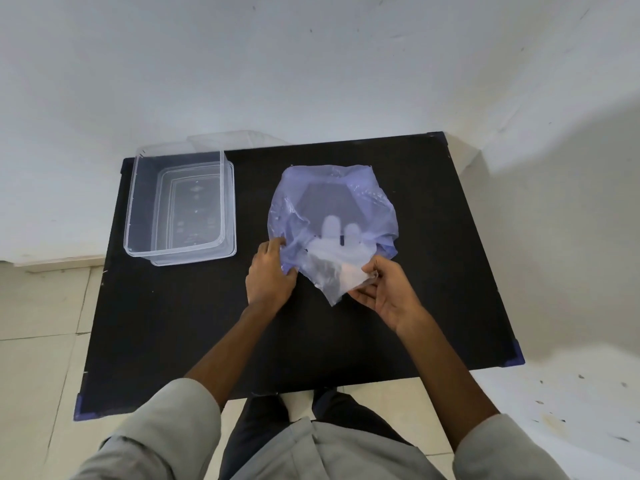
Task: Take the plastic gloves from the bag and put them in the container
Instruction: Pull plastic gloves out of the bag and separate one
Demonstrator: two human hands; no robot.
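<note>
1. Fingers of my right hand (384, 292) pinch a clear plastic glove (341, 271) at the bag mouth.
2. Left hand (268, 271) grips the purple bag (332, 209) edge, fingers curled on it.
3. Glove is half out; its fingertips are inside the bag.
4. Container (176, 202) sits far left on the black table (173, 323), apart from the bag.

You have one black table (173, 323) in front of you, with one clear plastic container (138, 202), one clear lid (232, 209) under it, and one purple plastic bag (294, 188) on it. Your two hands are in view, the left hand (268, 271) and the right hand (384, 289). How many clear plastic gloves (332, 258) there are cannot be told through the bag.
</note>
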